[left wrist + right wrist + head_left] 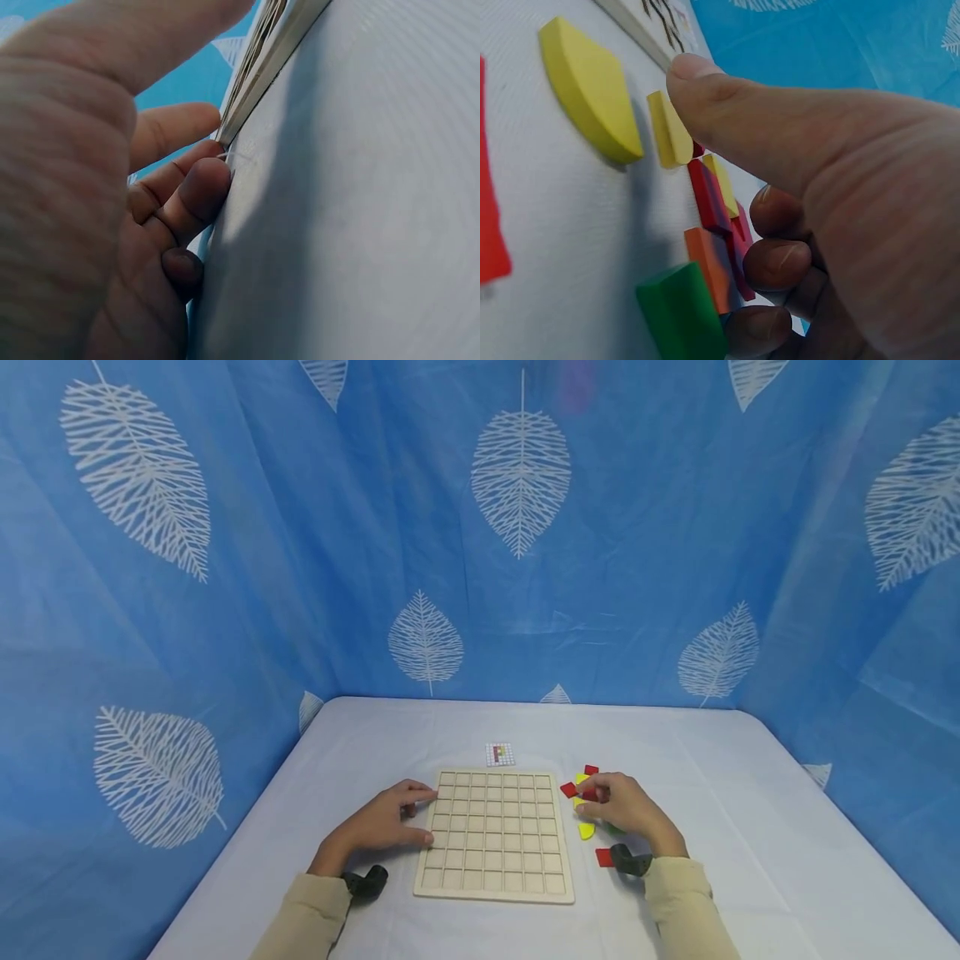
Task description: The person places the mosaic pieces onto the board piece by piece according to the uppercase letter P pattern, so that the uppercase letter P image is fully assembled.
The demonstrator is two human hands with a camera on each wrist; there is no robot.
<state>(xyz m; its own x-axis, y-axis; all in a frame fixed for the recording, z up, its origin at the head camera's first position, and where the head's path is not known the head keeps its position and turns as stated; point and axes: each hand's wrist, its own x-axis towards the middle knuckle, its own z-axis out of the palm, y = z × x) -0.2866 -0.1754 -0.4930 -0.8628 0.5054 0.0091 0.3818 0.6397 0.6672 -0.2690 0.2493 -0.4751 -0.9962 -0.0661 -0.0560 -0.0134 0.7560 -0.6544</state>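
Observation:
A square wooden grid board lies flat on the table. At its left edge is my left hand, thumb and index finger spread along the border; in the left wrist view the other fingers hang loosely bent beside the board's rim. My right hand hovers over colored blocks right of the board, thumb and index finger apart with nothing between them. Nearest the index fingertip is a red square block. The right wrist view shows a yellow rounded block, an orange block and a green block under the hand.
A small card with a colored grid pattern lies behind the board. Another red block sits near my right wrist. White cloth covers the table, and a blue leaf-patterned curtain rises behind and at both sides.

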